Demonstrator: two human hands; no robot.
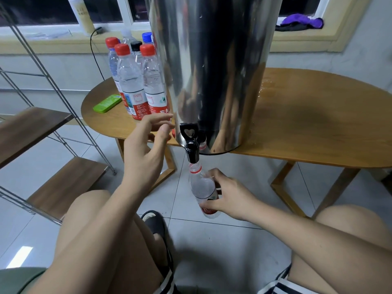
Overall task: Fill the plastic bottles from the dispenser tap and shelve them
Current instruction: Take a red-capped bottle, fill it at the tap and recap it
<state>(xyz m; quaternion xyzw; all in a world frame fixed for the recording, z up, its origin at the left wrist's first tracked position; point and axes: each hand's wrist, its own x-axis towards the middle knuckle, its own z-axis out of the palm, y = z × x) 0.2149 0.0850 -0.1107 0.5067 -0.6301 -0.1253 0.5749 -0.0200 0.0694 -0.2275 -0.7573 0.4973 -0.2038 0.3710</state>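
The wooden table (318, 124) carries a steel dispenser (212, 71), capped bottles (131, 81) and a green case (107, 103).

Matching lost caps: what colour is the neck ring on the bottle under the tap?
Red: the neck ring of the bottle shows clearly in the head view.

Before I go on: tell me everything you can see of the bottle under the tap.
The bottle is clear plastic, uncapped, with a red ring round its neck and a red and white label lower down. It looks mostly empty, and no stream shows. It is held slightly tilted above the floor, mouth just under the spout of the black tap; whether they touch I cannot tell. The right hand grips it round the label.
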